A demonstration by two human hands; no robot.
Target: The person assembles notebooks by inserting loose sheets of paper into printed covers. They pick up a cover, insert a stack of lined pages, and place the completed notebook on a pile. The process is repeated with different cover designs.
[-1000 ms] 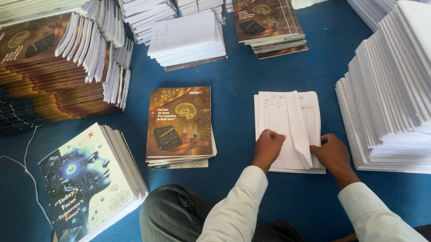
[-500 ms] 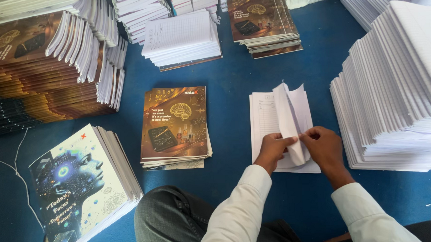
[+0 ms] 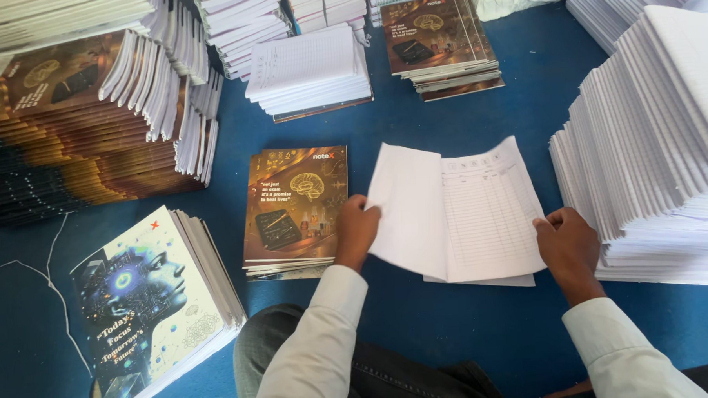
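1. A bundle of ruled white pages (image 3: 456, 215) lies opened like a book on the blue floor cloth (image 3: 523, 99), just in front of the seated person; it appears to have no cover, and a few loose sheets peek out beneath it.
2. The left hand (image 3: 357, 232) has its fingers closed around the edge of the blank left leaf, lifting it so that it stands tilted off the floor, likely to turn or fold it over.
3. The right hand (image 3: 567, 246) pinches the lower right corner of the ruled leaf, seemingly to keep the bundle from sliding.
4. Just beside the left hand sits one low pile of brown-covered notebooks (image 3: 293, 213), close enough to be reached without leaning.
5. Two more brown-covered stacks show: a small one (image 3: 439, 43) farther off and a tall fanned one (image 3: 77, 130) at the left.
6. One stack with a blue face cover (image 3: 150, 300) lies by the left knee.
7. A tall stack of uncovered ruled pages (image 3: 650, 141) stands touching distance from the right hand; one smaller white stack (image 3: 309, 71) lies beyond.
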